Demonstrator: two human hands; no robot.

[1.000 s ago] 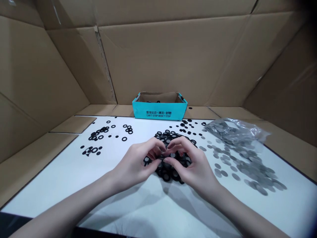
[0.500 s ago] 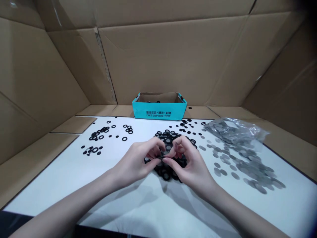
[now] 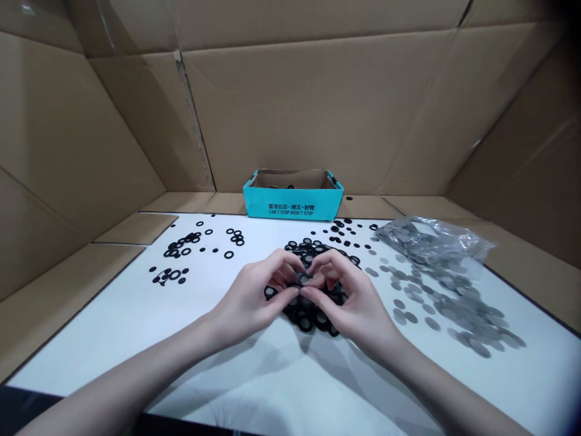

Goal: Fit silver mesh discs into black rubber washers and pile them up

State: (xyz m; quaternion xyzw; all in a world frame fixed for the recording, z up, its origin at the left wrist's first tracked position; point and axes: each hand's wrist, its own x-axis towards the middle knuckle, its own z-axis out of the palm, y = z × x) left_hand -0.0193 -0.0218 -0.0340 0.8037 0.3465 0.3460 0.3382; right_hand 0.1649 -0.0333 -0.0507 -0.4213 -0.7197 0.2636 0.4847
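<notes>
My left hand (image 3: pixel 259 292) and my right hand (image 3: pixel 351 298) meet fingertip to fingertip in the middle of the white table. Between their pinched thumbs and fingers is a small black ring, mostly covered by the fingertips. Whether a grey disc sits in it I cannot tell. Directly beneath and behind the hands lies a heap of black rings (image 3: pixel 303 319), many with a grey disc in the centre. To the right, loose translucent grey discs (image 3: pixel 467 312) spread over the table.
A turquoise box (image 3: pixel 293 203) holding a few black pieces stands at the back. A clear plastic bag (image 3: pixel 426 239) of grey discs lies at the right. Loose black rings (image 3: pixel 175 274) and small black discs are scattered at left and back right. Cardboard walls (image 3: pixel 308 115) surround the table.
The fingers of my right hand have curled in closer against the left fingertips. Both hands stay over the heap, which looks unchanged.
</notes>
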